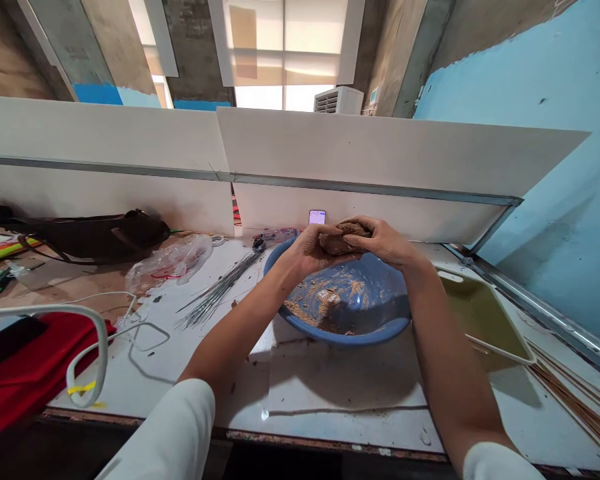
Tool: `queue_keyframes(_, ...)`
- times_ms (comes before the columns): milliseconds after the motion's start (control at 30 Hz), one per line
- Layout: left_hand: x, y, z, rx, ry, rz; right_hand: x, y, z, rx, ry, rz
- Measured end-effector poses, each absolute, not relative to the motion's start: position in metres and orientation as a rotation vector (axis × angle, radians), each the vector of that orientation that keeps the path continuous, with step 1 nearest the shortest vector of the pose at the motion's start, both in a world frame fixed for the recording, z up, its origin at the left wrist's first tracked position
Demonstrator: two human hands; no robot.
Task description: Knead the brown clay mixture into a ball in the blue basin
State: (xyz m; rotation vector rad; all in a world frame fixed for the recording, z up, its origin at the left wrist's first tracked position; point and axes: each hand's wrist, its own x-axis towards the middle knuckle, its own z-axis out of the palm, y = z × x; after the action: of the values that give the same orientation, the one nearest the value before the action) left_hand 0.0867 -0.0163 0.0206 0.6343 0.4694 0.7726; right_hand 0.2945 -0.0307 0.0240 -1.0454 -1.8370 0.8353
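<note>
A lump of brown, clay-like material is held above the far part of a blue basin. My left hand cups the lump from the left and below, its fingers curled round it. From the right, my right hand presses on the lump with thumb and fingers. Inside the basin, crumbs and smears of the same brown material cling to the bottom and sides. A pale lump sits near the basin's middle. Part of the held lump is hidden by my fingers.
Thin metal wires and a clear plastic bag lie to the left. Behind the basin stands a lit phone against a white partition. An olive tray and thin brown sticks are at right. A white cable loop hangs at front left.
</note>
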Motion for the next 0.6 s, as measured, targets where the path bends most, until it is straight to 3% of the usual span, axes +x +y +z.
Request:
queue_keyframes(200,0.086,-0.016,0.021,0.663,0.503,0.757,0.294,-0.034,0.024,-1.014,-1.901,0.822)
queue_keyframes(400,0.090,-0.021,0.025,0.649,0.519,0.762,0.290,-0.029,0.020,-1.009,-1.656,1.188)
queue_keyframes(600,0.093,-0.027,0.024,0.803,0.532,0.774,0.287,-0.013,0.010,-1.204,-1.723,0.852)
